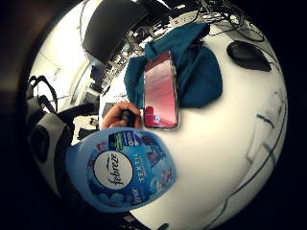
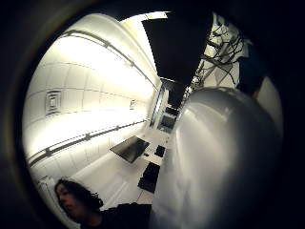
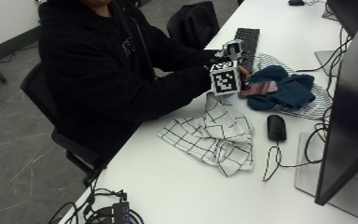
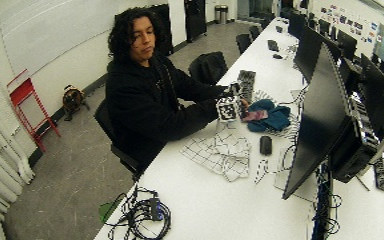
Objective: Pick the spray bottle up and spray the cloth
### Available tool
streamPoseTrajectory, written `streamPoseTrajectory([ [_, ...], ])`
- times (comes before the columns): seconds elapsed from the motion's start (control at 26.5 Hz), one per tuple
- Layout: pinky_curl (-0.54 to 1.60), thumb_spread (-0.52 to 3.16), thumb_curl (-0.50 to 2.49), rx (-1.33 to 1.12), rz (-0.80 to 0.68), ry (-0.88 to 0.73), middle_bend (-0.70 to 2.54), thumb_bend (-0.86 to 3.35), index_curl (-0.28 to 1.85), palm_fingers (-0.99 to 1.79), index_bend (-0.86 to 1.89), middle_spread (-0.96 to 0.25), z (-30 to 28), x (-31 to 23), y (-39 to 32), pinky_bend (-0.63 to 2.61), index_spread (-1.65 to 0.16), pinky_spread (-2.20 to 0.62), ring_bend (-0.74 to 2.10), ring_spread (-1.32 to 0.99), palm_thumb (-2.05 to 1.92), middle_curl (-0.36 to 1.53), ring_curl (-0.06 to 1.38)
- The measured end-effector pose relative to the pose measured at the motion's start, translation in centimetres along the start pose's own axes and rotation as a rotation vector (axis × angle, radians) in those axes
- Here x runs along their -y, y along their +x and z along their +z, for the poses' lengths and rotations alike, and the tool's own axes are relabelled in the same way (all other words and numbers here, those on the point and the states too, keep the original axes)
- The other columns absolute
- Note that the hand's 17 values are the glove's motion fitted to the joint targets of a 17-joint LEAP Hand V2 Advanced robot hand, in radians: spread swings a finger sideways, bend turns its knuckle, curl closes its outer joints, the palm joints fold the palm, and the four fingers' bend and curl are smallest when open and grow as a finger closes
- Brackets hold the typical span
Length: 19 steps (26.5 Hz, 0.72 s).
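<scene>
A seated person's gloved right hand (image 3: 227,70) grips the spray bottle (image 1: 122,168) above the table (image 3: 185,186), just beside a teal cloth (image 3: 284,91). The bottle appears upright, its long axis vertical; nozzle direction can't be made out. Aiming it toward the cloth before squeezing would serve best.

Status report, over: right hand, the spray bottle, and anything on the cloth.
Right hand up off the table, grip on the spray bottle. Teal cloth not yet sprayed from what shows. Phone lying on that cloth, in the way.
</scene>
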State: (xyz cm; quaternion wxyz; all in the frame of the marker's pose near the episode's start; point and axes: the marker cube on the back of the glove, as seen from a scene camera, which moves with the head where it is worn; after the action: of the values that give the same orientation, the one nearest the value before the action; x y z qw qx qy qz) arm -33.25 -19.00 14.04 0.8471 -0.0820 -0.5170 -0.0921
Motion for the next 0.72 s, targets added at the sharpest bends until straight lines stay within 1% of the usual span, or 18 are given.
streamPoseTrajectory([
  [0.08,0.42,0.53,0.72,-0.047,0.032,-0.063,0.68,-0.07,0.57,1.36,0.21,-0.19,-0.8,-0.6,0.0,0.52,-0.27,-0.33,0.78,-0.21,0.84,0.54,0.47],
  [0.15,0.42,0.62,0.69,-0.149,0.058,-0.131,0.63,-0.08,0.56,1.25,0.18,-0.18,-2.2,-1.4,0.3,0.53,-0.28,-0.31,0.71,-0.20,0.79,0.52,0.45],
  [0.19,0.42,0.68,0.66,-0.215,0.065,-0.172,0.60,-0.09,0.54,1.12,0.16,-0.18,-3.1,-1.9,0.4,0.51,-0.28,-0.26,0.67,-0.20,0.74,0.51,0.44],
  [0.23,0.41,0.71,0.63,-0.282,0.067,-0.215,0.56,-0.11,0.51,0.92,0.07,-0.18,-4.1,-2.5,0.5,0.50,-0.29,-0.21,0.64,-0.19,0.67,0.50,0.43],
  [0.3,0.45,0.76,0.59,-0.409,0.056,-0.289,0.51,-0.11,0.49,0.70,0.04,-0.16,-6.3,-4.0,0.3,0.52,-0.30,-0.15,0.62,-0.18,0.60,0.49,0.45],
  [0.42,0.44,0.81,0.55,-0.634,0.030,-0.348,0.45,-0.09,0.45,0.58,0.04,-0.13,-9.7,-5.9,-0.5,0.53,-0.31,-0.07,0.59,-0.16,0.54,0.46,0.43],
  [0.53,0.42,0.84,0.52,-0.880,0.040,-0.391,0.38,-0.08,0.41,0.44,0.09,-0.11,-12.8,-7.9,-1.5,0.49,-0.33,0.03,0.52,-0.15,0.48,0.43,0.40],
  [0.6,0.41,0.86,0.50,-0.971,0.051,-0.399,0.34,-0.07,0.39,0.38,0.10,-0.10,-14.3,-9.3,-2.2,0.49,-0.34,0.07,0.49,-0.14,0.46,0.41,0.38],
  [0.72,0.39,0.88,0.47,-1.026,0.059,-0.379,0.30,-0.06,0.37,0.35,0.12,-0.09,-15.9,-11.6,-2.9,0.47,-0.35,0.12,0.46,-0.13,0.43,0.39,0.36],
])
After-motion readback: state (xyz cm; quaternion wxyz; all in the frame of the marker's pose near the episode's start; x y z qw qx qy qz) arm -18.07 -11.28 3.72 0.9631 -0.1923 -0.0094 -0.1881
